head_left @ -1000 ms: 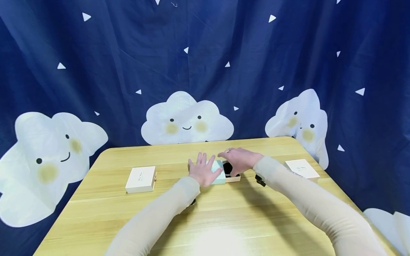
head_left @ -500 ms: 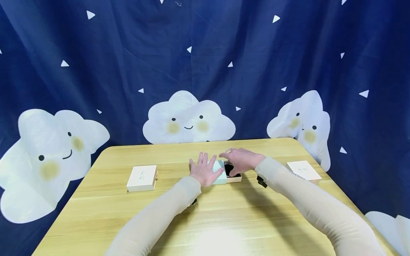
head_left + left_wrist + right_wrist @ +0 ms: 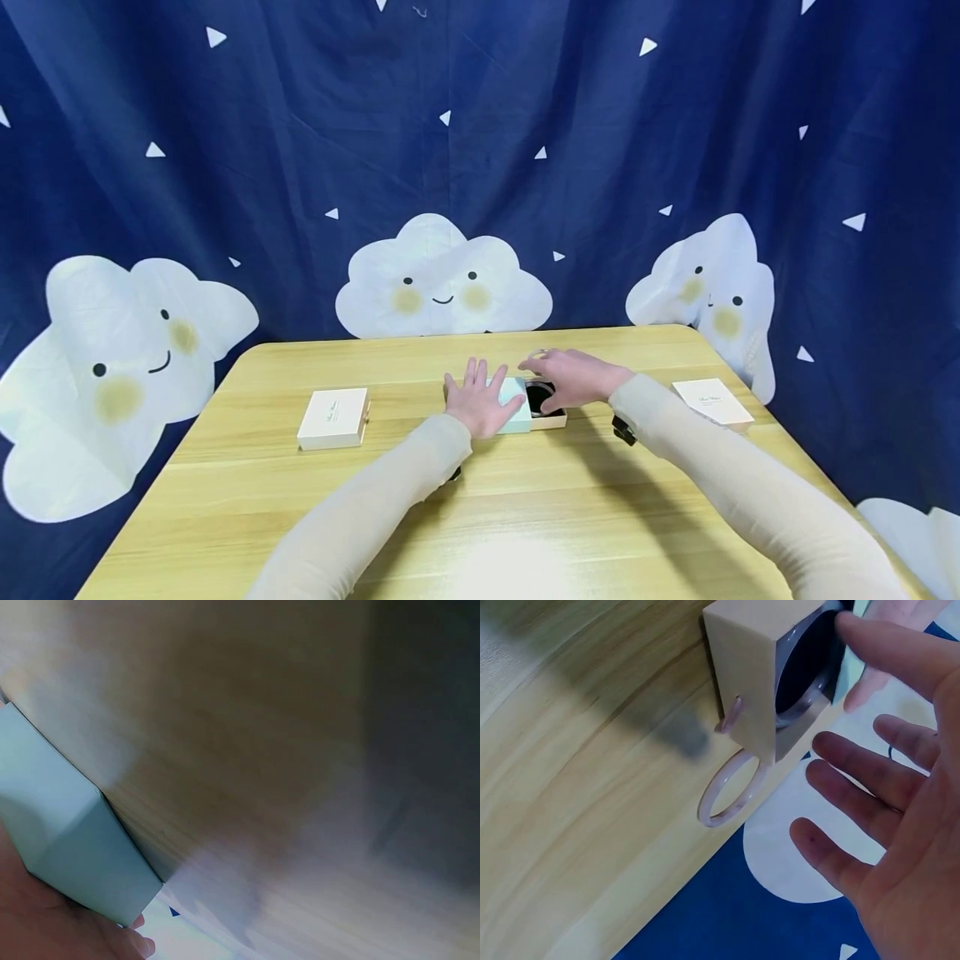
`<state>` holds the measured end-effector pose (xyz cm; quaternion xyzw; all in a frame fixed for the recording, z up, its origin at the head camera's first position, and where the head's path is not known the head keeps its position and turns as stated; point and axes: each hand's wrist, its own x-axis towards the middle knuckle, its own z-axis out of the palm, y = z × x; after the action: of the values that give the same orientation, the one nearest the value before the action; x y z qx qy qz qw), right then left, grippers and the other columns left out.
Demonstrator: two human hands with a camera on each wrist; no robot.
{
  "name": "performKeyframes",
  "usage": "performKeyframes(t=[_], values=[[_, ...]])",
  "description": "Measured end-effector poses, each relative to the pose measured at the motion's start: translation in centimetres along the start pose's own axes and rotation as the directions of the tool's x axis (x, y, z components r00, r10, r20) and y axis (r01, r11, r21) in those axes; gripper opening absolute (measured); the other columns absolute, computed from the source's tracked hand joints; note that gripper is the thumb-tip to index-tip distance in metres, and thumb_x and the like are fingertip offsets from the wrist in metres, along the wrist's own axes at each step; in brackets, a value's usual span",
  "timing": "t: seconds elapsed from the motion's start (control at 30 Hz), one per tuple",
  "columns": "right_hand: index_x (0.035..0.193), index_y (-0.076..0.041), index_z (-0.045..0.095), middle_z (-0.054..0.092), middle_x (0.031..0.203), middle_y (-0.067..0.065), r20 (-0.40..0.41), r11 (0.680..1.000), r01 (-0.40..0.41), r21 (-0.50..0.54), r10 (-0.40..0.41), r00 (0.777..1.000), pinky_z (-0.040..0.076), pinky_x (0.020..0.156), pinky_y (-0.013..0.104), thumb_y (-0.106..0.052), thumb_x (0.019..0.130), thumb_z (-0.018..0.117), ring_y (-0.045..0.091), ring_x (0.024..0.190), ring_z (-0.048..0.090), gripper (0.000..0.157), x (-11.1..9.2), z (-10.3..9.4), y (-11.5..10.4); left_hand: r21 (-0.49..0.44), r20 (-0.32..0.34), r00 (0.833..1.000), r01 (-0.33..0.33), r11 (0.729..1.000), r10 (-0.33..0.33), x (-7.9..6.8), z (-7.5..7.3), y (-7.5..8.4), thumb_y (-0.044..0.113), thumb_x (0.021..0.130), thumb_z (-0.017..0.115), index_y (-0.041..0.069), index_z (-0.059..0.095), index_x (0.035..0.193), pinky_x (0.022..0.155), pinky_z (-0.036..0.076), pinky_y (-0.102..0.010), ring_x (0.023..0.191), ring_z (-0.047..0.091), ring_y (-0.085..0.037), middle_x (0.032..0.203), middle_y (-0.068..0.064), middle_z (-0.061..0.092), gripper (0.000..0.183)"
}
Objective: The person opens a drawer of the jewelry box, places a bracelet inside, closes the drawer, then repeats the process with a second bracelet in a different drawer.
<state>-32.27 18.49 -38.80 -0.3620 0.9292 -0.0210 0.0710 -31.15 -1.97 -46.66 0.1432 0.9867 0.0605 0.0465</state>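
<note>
On the table, a mint-green box sleeve (image 3: 513, 407) has its pale pink drawer (image 3: 551, 422) pulled out to the right. A greyish bangle (image 3: 801, 706) sits in the drawer around a black centre. My left hand (image 3: 480, 407) rests on the sleeve with fingers spread; the left wrist view shows part of this hand (image 3: 60, 922) against it. Above the drawer hovers my right hand (image 3: 576, 379), fingers apart, its thumb near the bangle; whether it touches is unclear. A pale pink bangle (image 3: 712, 804) lies on the table beside the drawer.
One white box (image 3: 332, 418) with small print stands on the left of the wooden table (image 3: 390, 533). Another white box (image 3: 711, 402) is at the right, partly behind my sleeve. A blue curtain (image 3: 442, 167) with cloud shapes hangs behind the table.
My right hand has shifted slightly right over the drawer, uncovering more of the bangle in it. The left hand stays on the sleeve. The head view has tilted a little.
</note>
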Motion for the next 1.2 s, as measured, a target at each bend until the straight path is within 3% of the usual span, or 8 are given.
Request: performKeyframes(t=[0.2,0.5,0.8,1.2], values=[[0.153,-0.014,0.043,0.047,0.155,0.01,-0.006,1.0,-0.017,0.018,0.017,1.0,0.037,0.114,0.054,-0.045,0.08,0.084,0.034,0.14,0.046,0.089,-0.5,0.4,1.2,0.002,0.001,1.0,-0.001,1.0,0.001,0.0,0.1,0.0,0.078,0.095,0.014,0.033,0.014,0.163,0.116,0.011,-0.074,0.157,0.0,-0.032,0.17,-0.012,0.011,0.081],[0.155,-0.024,0.039,0.037,0.161,0.009,0.001,0.997,-0.047,0.063,0.047,0.999,0.043,0.107,0.059,-0.041,0.072,0.09,0.035,0.134,0.051,0.099,-1.6,1.2,2.3,0.006,0.001,1.0,-0.001,1.0,0.001,0.2,0.0,0.0,0.077,0.096,0.015,0.033,0.013,0.163,0.117,0.009,-0.073,0.157,-0.001,-0.031,0.17,-0.012,0.01,0.081],[0.156,-0.022,0.036,0.059,0.139,0.012,-0.016,0.996,-0.054,0.078,0.055,0.998,0.049,0.099,0.055,-0.042,0.069,0.092,0.032,0.119,0.059,0.105,-2.1,2.1,2.9,-0.011,-0.032,0.999,-0.009,1.0,0.008,-0.4,-0.1,0.3,0.074,0.098,0.02,0.03,0.019,0.163,0.116,0.011,-0.073,0.157,0.004,-0.033,0.169,-0.013,0.014,0.078],[0.157,-0.023,0.036,0.057,0.142,0.011,0.005,0.991,-0.101,0.087,0.101,0.995,0.047,0.103,0.053,-0.036,0.067,0.094,0.03,0.125,0.056,0.107,-2.5,2.5,3.1,-0.011,-0.039,0.999,-0.01,1.0,0.01,-0.1,0.3,0.1,0.075,0.097,0.02,0.031,0.02,0.162,0.116,0.011,-0.074,0.157,0.004,-0.033,0.169,-0.012,0.016,0.078]])
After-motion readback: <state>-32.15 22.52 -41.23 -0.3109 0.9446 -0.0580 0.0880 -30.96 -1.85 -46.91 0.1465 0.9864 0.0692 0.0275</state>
